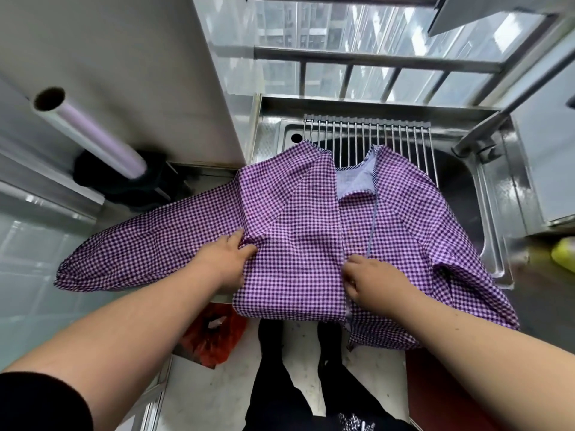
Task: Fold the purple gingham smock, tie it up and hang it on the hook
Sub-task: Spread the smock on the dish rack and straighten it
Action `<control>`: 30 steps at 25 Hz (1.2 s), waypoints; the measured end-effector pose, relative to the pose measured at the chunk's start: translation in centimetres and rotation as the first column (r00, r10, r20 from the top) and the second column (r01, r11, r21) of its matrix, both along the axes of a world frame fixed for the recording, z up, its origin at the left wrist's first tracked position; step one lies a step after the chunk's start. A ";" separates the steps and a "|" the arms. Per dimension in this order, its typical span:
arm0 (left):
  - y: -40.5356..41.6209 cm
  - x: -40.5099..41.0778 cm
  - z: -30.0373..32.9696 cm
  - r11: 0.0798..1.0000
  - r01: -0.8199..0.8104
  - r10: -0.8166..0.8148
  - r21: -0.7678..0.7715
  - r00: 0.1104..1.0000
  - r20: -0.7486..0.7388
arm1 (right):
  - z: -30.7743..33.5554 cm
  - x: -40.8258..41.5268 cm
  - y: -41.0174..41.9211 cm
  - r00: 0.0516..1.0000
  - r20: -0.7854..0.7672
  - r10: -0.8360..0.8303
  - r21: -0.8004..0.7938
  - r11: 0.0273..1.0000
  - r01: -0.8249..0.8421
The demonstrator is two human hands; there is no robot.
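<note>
The smock (298,231) lies spread over the sink (494,213) and its rack (367,132), one sleeve (140,253) stretched out left across the tabletop (28,275), its hem hanging over the front edge. The left hand (227,259) pinches cloth by the sleeve seam, and the right hand (370,281) grips the centre opening. Folding looks barely begun; tying and hanging remain, and no hook is in view.
</note>
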State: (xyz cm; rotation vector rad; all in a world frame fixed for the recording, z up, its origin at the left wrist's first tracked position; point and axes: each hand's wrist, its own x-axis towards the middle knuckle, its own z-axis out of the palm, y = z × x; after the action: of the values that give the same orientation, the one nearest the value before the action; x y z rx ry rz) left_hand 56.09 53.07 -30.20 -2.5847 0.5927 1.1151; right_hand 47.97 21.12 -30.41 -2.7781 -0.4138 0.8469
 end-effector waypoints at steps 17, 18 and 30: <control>-3.3 0.5 0.9 0.983 0.184 -0.184 -0.008 0.979 -0.089 | 0.1 2.5 -0.7 0.992 0.072 0.103 0.112 0.987 -0.111; -3.7 0.9 1.3 0.980 0.200 -0.199 -0.002 0.976 -0.084 | 0.2 2.5 -0.5 0.994 -0.003 0.109 0.113 0.988 -0.108; -9.2 5.0 4.5 0.991 0.042 -0.044 -0.126 0.999 -0.010 | 3.6 6.2 -7.7 0.926 0.044 -0.374 0.175 0.916 0.362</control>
State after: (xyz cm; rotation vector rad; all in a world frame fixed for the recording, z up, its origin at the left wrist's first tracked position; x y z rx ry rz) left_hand 61.07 43.90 -25.74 -2.6585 0.7405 1.1147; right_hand 54.12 13.38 -26.79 -2.6167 0.0344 0.5885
